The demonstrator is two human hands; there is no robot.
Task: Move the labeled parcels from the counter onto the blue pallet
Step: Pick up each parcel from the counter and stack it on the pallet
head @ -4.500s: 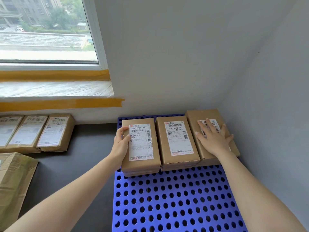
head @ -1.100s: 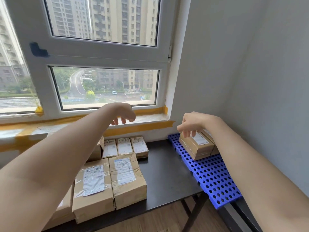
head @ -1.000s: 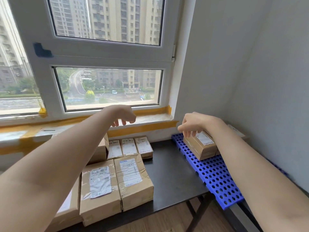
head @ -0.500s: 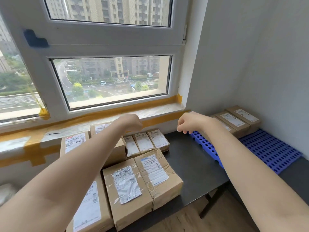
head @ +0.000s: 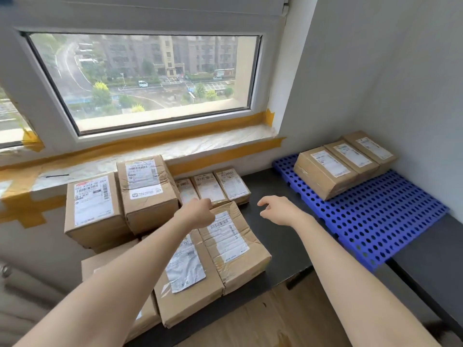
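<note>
From the head view, we see three parcels (head: 344, 162) lying side by side on the far end of the pallet (head: 383, 216), labels up, pushed toward the corner of the walls. We judge that they sit tight there so the near rows of the pallet stay free for the rest.

On the counter (head: 278, 236) to the left the other parcels wait. Three small boxes (head: 215, 187) lie in a row under the sill, two tall boxes (head: 120, 196) stand at the left, and two flat boxes (head: 213, 256) lie nearest us, all with labels up.

Our left hand (head: 198, 212) hangs over the small boxes and the far edge of the flat ones. We see only its back, with the fingers curled under, and it grips nothing that we can make out. Our right hand (head: 278, 211) hovers above bare counter just right of the small boxes, fingers loosely bent and apart, holding nothing. Both hands aim at that row, so we judge the small boxes are the next pick.
</note>
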